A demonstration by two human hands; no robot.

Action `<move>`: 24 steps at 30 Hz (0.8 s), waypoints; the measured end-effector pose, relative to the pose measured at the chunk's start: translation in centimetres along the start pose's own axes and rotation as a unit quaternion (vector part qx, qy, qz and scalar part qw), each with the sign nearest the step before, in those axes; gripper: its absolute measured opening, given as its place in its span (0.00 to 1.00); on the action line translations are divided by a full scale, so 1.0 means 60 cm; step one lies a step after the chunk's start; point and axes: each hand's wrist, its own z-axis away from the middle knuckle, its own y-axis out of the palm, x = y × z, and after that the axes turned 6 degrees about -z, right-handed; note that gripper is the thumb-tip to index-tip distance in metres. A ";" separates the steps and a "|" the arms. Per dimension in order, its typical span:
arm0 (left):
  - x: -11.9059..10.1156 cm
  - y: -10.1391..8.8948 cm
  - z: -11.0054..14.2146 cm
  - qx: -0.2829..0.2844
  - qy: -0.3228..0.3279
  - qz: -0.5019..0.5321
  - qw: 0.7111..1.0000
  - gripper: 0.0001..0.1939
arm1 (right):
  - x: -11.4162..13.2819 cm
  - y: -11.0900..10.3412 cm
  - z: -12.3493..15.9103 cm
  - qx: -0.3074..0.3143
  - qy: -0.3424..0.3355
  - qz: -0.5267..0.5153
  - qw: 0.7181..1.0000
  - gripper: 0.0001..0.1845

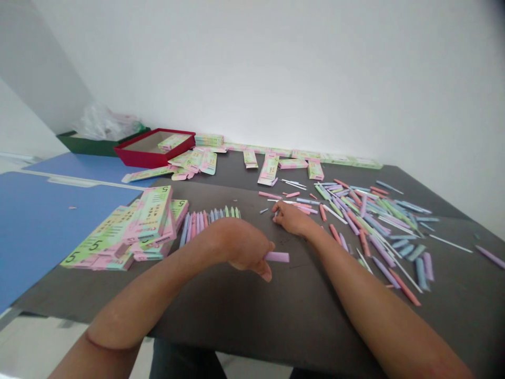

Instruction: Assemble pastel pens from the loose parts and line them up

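Note:
My left hand [246, 247] is closed around a short purple tube [278, 257] that looks like a pen part. One end of the tube sticks out to the right. Just beyond that wrist, a row of pastel pens [200, 218] lies side by side, partly covered by the arm. My right hand [291, 218] rests on the dark table [236, 305] with fingertips pinched together; whatever they hold is too small to make out. Close by it are small grey bits [263, 211] and loose pink pieces [270, 195].
Loose pen parts and white refills are spread in a heap [366, 210] on the right. Printed boxes [145, 221] are stacked at left. Behind them stand a red tray [155, 158] and a green tray [84, 146] holding plastic bags. More boxes [339, 160] line the wall.

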 end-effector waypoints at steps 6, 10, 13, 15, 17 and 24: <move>-0.003 0.000 -0.002 0.006 0.001 0.010 1.000 0.27 | -0.015 -0.029 0.002 -0.062 0.032 0.054 0.996 0.11; -0.009 -0.001 -0.003 0.018 -0.007 0.004 1.000 0.26 | -0.020 -0.030 0.005 -0.104 -0.017 0.119 0.987 0.19; -0.012 -0.001 -0.004 0.024 -0.010 -0.001 1.000 0.26 | -0.021 -0.021 0.009 -0.087 -0.067 0.146 0.983 0.27; -0.012 -0.001 -0.004 0.023 -0.004 -0.003 1.000 0.26 | -0.022 -0.014 0.009 -0.066 -0.077 0.148 0.984 0.30; -0.012 -0.001 -0.004 0.024 0.003 -0.005 1.000 0.26 | -0.024 -0.009 0.008 -0.049 -0.085 0.145 0.985 0.32; -0.009 -0.001 -0.005 0.022 0.009 -0.005 1.000 0.25 | -0.035 -0.002 0.000 -0.039 -0.088 0.146 0.985 0.30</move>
